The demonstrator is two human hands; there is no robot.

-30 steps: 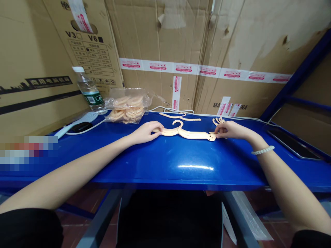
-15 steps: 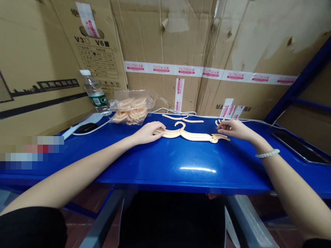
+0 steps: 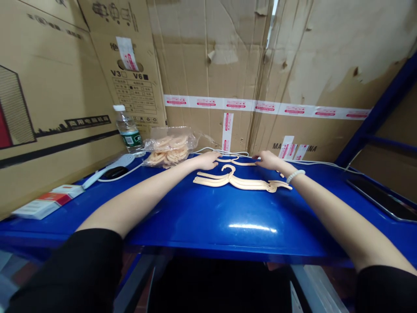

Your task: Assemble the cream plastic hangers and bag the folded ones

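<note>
Several flat, pale wooden pieces form a hanger shape (image 3: 249, 183) with a hook on top, lying on the blue table. Behind it lies a thinner hanger-shaped piece (image 3: 243, 163). My left hand (image 3: 208, 161) is at that rear piece's left end, fingers bent around or over it. At its right end is my right hand (image 3: 269, 161), fingers curled at the tip. Both hands appear to grip the rear piece, though the fingertips are small in view. Small wooden bits (image 3: 280, 174) lie beside my right wrist.
A clear bag of wooden pieces (image 3: 171, 148) and a water bottle (image 3: 128, 130) stand at the back left. Further left are a light blue brush-like object (image 3: 110, 168), a dark oval object (image 3: 114, 173) and a small box (image 3: 48, 202). A phone (image 3: 382, 198) lies right.
Both hands have moved away from the front hanger shape to the ends of the rear piece. My right hand went left and back. The view has tilted up slightly.
</note>
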